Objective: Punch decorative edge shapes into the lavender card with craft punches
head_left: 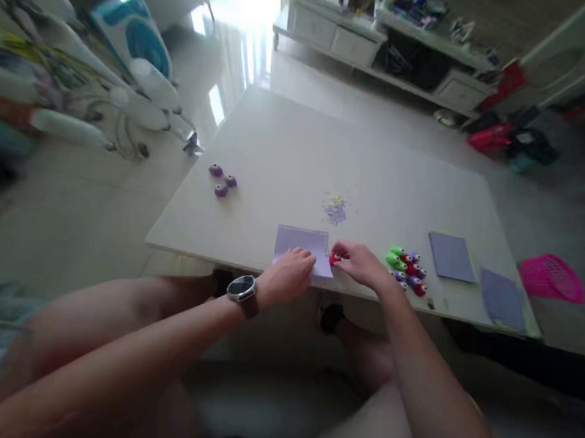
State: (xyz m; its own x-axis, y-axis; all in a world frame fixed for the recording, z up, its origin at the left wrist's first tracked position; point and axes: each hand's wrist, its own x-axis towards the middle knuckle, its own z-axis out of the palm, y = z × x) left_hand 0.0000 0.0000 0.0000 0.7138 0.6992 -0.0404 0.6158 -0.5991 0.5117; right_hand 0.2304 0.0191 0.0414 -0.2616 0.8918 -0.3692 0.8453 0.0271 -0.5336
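A light purple sheet of paper [298,236] lies at the table's near edge, with small marks or holes along its far edge. My left hand [291,269] rests flat on it, fingers over the paper, a watch on the wrist. At the sheet's right edge, my right hand [354,260] grips a small red craft punch [335,258] between thumb and fingers. Beyond the sheet is a scatter of purple and yellow paper bits [335,208]. To the right of my right hand stand several green, red and purple craft punches [408,270].
Three purple craft punches [220,190] stand on the left of the white table [298,139]. Stacked purple sheets [453,257] and another purple pile [503,299] lie at the right. A pink basket [551,277] is past the right edge, and a white cabinet [354,46] stands beyond.
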